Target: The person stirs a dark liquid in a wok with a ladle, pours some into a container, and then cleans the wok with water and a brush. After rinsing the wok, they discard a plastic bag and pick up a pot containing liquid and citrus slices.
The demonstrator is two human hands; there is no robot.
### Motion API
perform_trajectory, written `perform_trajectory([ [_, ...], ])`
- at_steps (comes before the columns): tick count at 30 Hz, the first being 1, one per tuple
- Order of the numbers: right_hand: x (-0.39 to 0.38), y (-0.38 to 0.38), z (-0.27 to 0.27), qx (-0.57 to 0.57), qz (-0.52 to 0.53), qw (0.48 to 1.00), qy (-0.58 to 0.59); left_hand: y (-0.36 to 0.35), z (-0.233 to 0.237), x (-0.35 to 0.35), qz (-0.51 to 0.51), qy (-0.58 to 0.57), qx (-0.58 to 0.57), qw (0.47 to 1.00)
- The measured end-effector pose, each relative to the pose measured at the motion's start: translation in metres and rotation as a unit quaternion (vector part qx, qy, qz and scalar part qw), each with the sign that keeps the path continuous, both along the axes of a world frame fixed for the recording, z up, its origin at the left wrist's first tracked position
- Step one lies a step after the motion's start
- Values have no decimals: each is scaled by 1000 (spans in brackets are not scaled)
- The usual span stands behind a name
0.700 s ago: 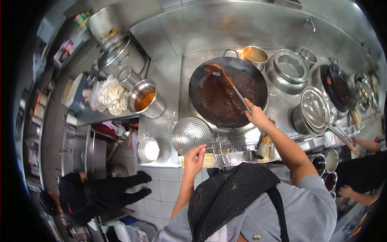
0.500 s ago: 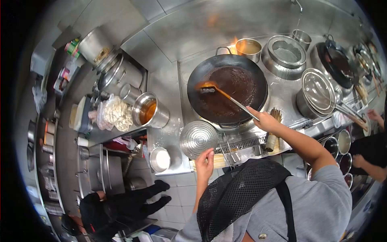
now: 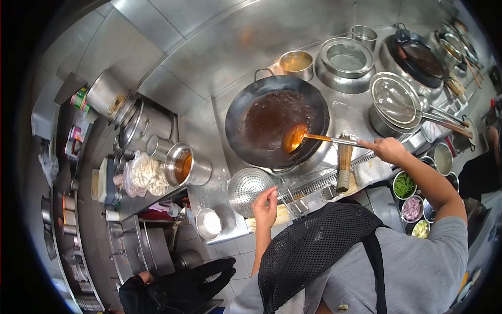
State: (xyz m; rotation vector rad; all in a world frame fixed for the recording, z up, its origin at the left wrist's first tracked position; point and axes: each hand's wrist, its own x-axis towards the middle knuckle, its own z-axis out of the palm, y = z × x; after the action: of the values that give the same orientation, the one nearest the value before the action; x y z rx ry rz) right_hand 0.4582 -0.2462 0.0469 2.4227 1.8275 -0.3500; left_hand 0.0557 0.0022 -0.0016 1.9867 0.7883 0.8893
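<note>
A large black wok (image 3: 238, 112) sits on the range with dark reddish-brown liquid (image 3: 272, 115) bubbling in it. My right hand (image 3: 389, 150) is closed round the far end of a long ladle's handle; the ladle's bowl (image 3: 295, 138) rests at the right part of the liquid and shines orange. My left hand (image 3: 265, 205) is raised near the counter's front edge, fingers partly bent, beside a round perforated strainer (image 3: 250, 191). Whether its fingertips touch the strainer's rim is unclear. A bamboo brush (image 3: 343, 167) lies to the right of the wok, under the ladle's handle.
Left of the wok stand a steel pot of amber liquid (image 3: 183, 167) and a small white-filled bowl (image 3: 209, 224). Wire strainers (image 3: 395, 99) rest on a pot at right, near bowls of cut vegetables (image 3: 411, 208). One person (image 3: 178, 288) is at lower left, another (image 3: 478, 167) at far right.
The ladle has moved from the wok's left side to its right, and my right hand has gone right with it. The flame behind the wok no longer shows. The view has shifted.
</note>
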Motion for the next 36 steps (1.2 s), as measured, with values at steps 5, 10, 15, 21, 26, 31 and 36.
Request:
perform_trajectory([
  [5,-25,-30,25,-45,-129,989,57,-10,-10,13,-15,5,-13,1000],
  [10,-81,-64,68,-23,-159,981,110,33,-79,7,-127,-3,-25,992],
  [15,-137,1,-26,70,-218,956,181,14,-39,31,-215,57,9,975],
  [21,-206,51,-63,270,-244,925,113,-7,-10,27,-310,35,55,948],
  [26,-268,-54,-41,412,-341,836,123,-33,-24,1,-365,115,-3,924],
  [31,-343,-167,-130,365,-525,743,198,-58,-30,-5,-426,115,2,897],
  [36,-422,-225,-179,196,-522,759,335,-115,-14,6,-446,110,23,888],
])
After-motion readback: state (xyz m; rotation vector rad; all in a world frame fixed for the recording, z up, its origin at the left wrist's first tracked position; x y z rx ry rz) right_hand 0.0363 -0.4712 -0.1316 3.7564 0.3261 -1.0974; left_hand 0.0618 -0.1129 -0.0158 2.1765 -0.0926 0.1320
